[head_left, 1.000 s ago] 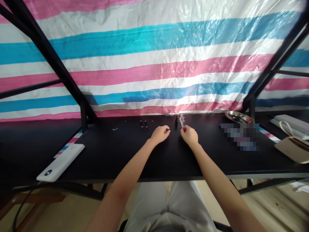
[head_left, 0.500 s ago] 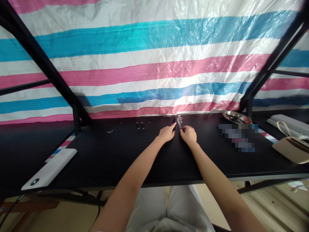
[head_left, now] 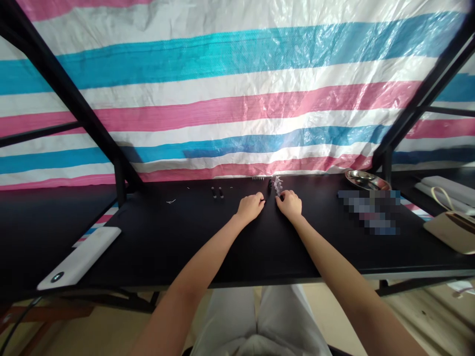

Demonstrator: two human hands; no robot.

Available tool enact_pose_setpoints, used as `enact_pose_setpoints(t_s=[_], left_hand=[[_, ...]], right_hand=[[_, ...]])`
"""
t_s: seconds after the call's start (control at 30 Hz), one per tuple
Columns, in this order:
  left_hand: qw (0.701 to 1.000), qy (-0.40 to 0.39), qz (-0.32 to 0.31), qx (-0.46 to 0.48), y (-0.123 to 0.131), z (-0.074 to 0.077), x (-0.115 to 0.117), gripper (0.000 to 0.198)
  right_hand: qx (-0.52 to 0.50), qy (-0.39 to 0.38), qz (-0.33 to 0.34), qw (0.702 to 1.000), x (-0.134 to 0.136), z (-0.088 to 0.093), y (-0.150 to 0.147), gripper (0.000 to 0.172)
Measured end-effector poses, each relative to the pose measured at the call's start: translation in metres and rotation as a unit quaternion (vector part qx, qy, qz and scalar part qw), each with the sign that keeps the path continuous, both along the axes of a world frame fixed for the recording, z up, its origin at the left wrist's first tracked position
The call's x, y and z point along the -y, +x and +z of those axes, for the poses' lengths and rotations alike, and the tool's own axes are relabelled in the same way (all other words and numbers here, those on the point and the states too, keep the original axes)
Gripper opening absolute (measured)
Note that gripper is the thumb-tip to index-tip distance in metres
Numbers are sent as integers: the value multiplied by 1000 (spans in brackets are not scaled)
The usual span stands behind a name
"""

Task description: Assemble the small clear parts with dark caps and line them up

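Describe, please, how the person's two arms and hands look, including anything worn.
The left hand and right hand are ungloved, with no ring visible. The left arm and right arm are bare, with no sleeve, watch or bracelet in view.

Striped sheeting (head_left: 241,74) and dark bars (head_left: 64,89) around a black bench (head_left: 148,237) suggest, perhaps, a makeshift workshop.

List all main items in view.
Striped plastic sheet: 1, blue-pink-white, behind table
Flat table: 1, black, centre
Metal bars: several, black, both sides
Oblong plastic case: 1, white, left
Thin scraps: several, white, centre-left
Pale-ended cylinders: 2, black, centre-left
Narrow piece: 1, black, beside cluster
Bumpy cluster: 1, translucent, centre
Round metal dish: 1, silver, right
Strapped pouch: 1, beige, right
Left grip: 1, bare, holding dark bit
Right grip: 1, bare, by cluster
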State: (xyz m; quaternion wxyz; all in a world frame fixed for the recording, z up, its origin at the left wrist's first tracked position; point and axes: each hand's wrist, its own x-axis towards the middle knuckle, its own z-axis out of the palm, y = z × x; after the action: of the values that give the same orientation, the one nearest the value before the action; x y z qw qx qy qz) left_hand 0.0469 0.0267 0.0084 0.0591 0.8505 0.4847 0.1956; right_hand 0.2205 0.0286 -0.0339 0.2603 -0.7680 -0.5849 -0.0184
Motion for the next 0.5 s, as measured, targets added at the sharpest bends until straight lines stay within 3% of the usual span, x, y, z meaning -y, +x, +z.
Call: enact_pose_setpoints(t_s=[0.2, 0.5], left_hand=[[998, 1, -2, 55, -38, 4, 21, 14], [973, -19, 26, 227, -55, -16, 29, 12]], right_hand=[[2, -7, 3, 1000, -1, 0, 0, 24], [7, -17, 4, 1000, -1, 4, -3, 23]])
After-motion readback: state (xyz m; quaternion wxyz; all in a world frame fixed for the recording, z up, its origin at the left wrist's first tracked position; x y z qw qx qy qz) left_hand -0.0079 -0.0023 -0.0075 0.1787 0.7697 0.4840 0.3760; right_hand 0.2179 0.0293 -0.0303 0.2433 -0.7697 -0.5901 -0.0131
